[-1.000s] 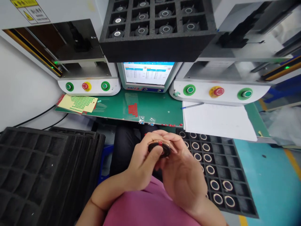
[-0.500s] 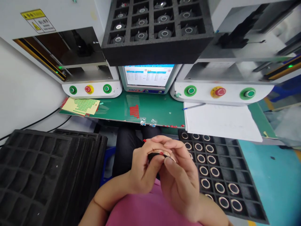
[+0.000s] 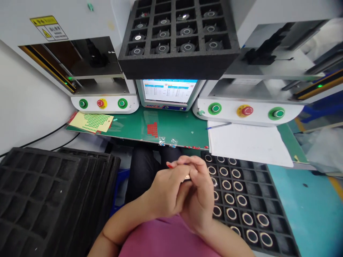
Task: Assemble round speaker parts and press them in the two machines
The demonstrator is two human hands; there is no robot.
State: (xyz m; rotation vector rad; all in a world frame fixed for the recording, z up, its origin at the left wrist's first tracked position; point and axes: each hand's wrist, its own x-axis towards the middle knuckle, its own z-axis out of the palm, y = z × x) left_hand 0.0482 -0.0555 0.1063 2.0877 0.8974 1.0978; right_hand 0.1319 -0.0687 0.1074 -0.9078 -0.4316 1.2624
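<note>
My left hand (image 3: pixel 167 188) and right hand (image 3: pixel 199 198) are pressed together around a dark, gold-rimmed piece (image 3: pixel 187 177), mostly hidden between them, just off the green desk's (image 3: pixel 128 125) near edge. A tray (image 3: pixel 270 189) sits below that edge, rightward. Red stickers (image 3: pixel 152 129) lie just inside it; a screen (image 3: pixel 168 91) stands at the far edge.

The piece (image 3: pixel 187 179) shows a sliver of gold over black, the gridded black tray (image 3: pixel 272 206) carries gold rings (image 3: pixel 229 198) with dark middles, and the shirt (image 3: pixel 160 237) is plain plum-pink. The bench (image 3: pixel 128 126) is green, its stickers (image 3: pixel 152 130) form a red grid, the card (image 3: pixel 92 122) is cream with rows of green marks, the paper (image 3: pixel 249 142) is white. The consoles (image 3: pixel 259 119) are white — green buttons (image 3: pixel 215 108) on green, red buttons (image 3: pixel 247 111) on yellow — and the label (image 3: pixel 49 27) runs yellow over white.
</note>
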